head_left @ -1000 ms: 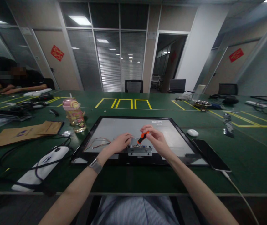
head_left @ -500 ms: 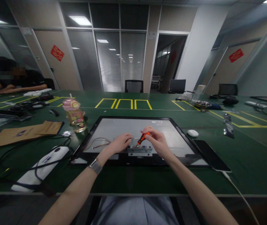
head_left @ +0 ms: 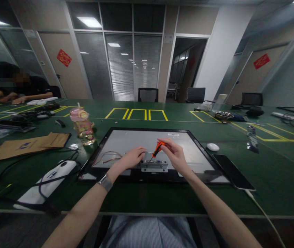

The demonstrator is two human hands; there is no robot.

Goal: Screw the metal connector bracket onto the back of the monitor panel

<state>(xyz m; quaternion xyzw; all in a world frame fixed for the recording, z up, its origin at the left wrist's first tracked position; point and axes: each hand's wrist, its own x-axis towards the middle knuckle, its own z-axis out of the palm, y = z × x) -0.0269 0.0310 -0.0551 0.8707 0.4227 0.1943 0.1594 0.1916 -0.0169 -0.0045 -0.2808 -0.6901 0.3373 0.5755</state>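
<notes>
An orange and black screwdriver (head_left: 157, 149) is pinched in the fingers of my right hand (head_left: 173, 152). It leans, its tip down at a small board with a metal bracket (head_left: 154, 167) along its near side. That bracket rests at the near edge of a flat display panel (head_left: 133, 137), grey with a black frame, lying on the table. My left hand (head_left: 134, 156) is closed at the left end of the bracket and board, the fingertips partly hiding it. Thin wires (head_left: 108, 157) lie on the panel left of this hand. The screw under the tip is too small to see.
To the left are a pink-lidded cup (head_left: 82, 125), a brown paper envelope (head_left: 30, 146) and a white power strip (head_left: 46, 186) with black cables. A white earbud case (head_left: 212, 147) and a charging phone (head_left: 232, 172) lie right. Another person (head_left: 33, 86) sits far left.
The fingers of my right hand have shifted slightly on the screwdriver handle, which stands a little more upright. My left hand stays at the bracket.
</notes>
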